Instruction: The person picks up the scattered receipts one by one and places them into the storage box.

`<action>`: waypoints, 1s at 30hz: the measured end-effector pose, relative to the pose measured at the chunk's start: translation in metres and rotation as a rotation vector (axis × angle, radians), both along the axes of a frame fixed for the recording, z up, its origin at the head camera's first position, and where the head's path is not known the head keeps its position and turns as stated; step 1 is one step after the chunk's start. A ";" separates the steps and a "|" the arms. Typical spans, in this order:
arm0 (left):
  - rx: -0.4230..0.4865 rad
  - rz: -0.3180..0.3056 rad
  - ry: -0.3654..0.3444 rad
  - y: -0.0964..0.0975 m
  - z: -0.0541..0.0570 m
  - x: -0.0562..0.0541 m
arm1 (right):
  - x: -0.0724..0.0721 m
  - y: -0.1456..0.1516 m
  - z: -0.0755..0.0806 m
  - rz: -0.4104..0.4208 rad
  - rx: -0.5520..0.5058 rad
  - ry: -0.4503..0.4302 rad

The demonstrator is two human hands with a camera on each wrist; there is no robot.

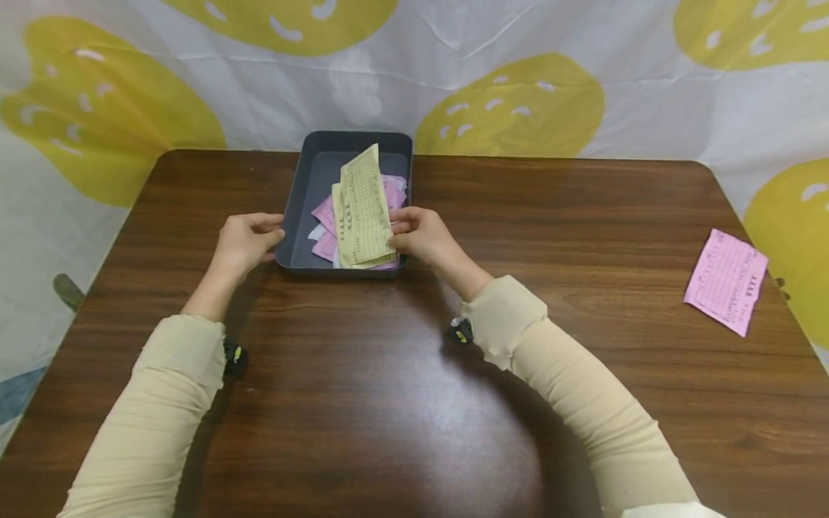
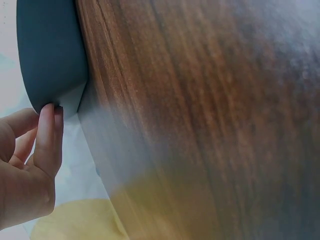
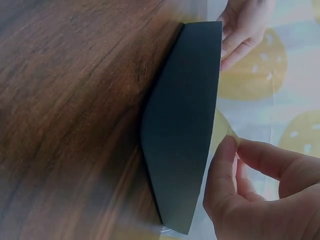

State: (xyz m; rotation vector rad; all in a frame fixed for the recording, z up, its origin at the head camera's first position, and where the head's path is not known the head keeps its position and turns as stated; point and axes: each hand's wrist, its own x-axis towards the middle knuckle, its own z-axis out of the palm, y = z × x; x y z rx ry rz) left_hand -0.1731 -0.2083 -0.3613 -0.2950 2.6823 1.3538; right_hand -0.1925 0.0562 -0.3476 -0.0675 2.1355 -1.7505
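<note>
A dark grey tray (image 1: 304, 270) stands toward the table's far edge. My left hand (image 1: 242, 241) is at its left side, thumb and fingers gripping the rim near the front corner; the left wrist view shows these fingers (image 2: 47, 130) against the tray's outer wall (image 2: 50, 55). My right hand (image 1: 424, 234) pinches the right edge of a printed yellow paper slip (image 1: 364, 205) between thumb and fingers, over the tray's right side. The slip tilts upward, with more yellow paper under it. Crumpled pink slips (image 1: 325, 244) lie beneath in the tray, partly hidden.
One creased pink slip (image 1: 725, 280) lies alone at the right of the brown wooden table (image 1: 557, 237). Behind the table hangs a white cloth (image 1: 635, 86) with large yellow shapes. A dark wrist device (image 1: 461, 331) sits at the right cuff.
</note>
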 end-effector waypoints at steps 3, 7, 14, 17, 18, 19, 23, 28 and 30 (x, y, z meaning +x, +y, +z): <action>-0.004 -0.001 -0.001 0.000 -0.001 -0.001 | 0.000 -0.001 0.000 0.005 0.033 0.018; -0.012 -0.002 -0.003 0.000 -0.001 -0.001 | 0.000 -0.002 0.001 0.019 0.070 0.036; -0.015 -0.007 -0.002 0.001 0.000 -0.001 | 0.001 -0.002 0.002 0.059 0.140 0.054; -0.018 -0.009 -0.003 0.002 0.000 0.000 | 0.002 -0.001 0.003 0.073 0.173 0.066; -0.018 -0.009 -0.004 0.002 0.000 0.000 | 0.002 -0.001 0.004 0.076 0.181 0.070; -0.018 -0.008 -0.006 0.002 0.000 0.000 | 0.002 -0.001 0.004 0.081 0.192 0.074; -0.015 -0.006 -0.011 0.002 0.000 0.000 | 0.002 0.002 0.005 0.092 0.219 0.084; -0.021 -0.007 -0.010 0.002 -0.001 0.000 | 0.001 0.005 0.006 0.103 0.229 0.081; -0.021 -0.007 -0.014 0.002 -0.001 0.000 | 0.002 0.007 0.007 0.104 0.227 0.080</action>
